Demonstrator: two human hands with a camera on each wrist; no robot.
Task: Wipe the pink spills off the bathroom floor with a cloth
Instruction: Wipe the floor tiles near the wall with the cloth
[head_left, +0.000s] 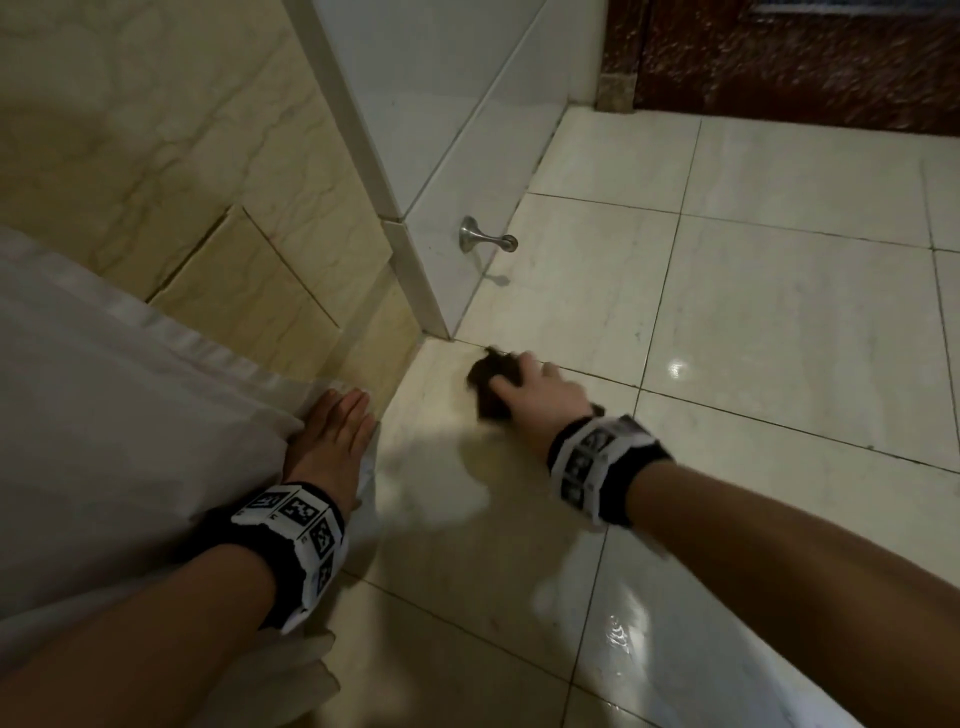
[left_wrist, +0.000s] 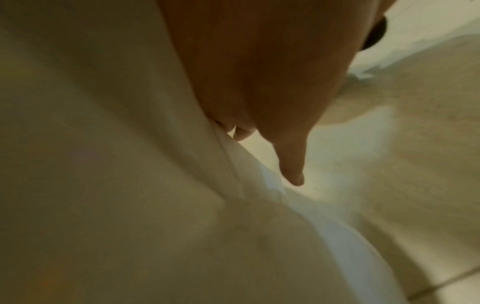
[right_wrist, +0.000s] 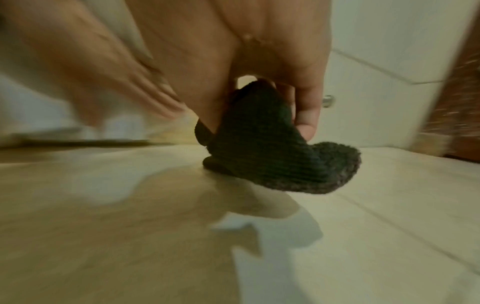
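My right hand (head_left: 524, 389) grips a dark knitted cloth (head_left: 488, 382) and holds it down on the cream floor tiles (head_left: 779, 322) near the wall corner. In the right wrist view the cloth (right_wrist: 262, 148) is bunched under my fingers, with its lower edge touching the floor and one corner curling up. My left hand (head_left: 332, 431) lies flat with straight fingers on white fabric (head_left: 130, 415) at the left; the left wrist view shows its fingers (left_wrist: 291, 164) extended along that fabric (left_wrist: 103, 164). No pink spill shows in any view. The picture is motion-blurred around the right hand.
A metal door stopper (head_left: 485, 239) sticks out of the white wall base just beyond the cloth. A dark brown door (head_left: 805, 57) stands at the far right. Beige marble wall tiles (head_left: 182, 156) fill the left. Glossy reflections lie on the floor near my right forearm.
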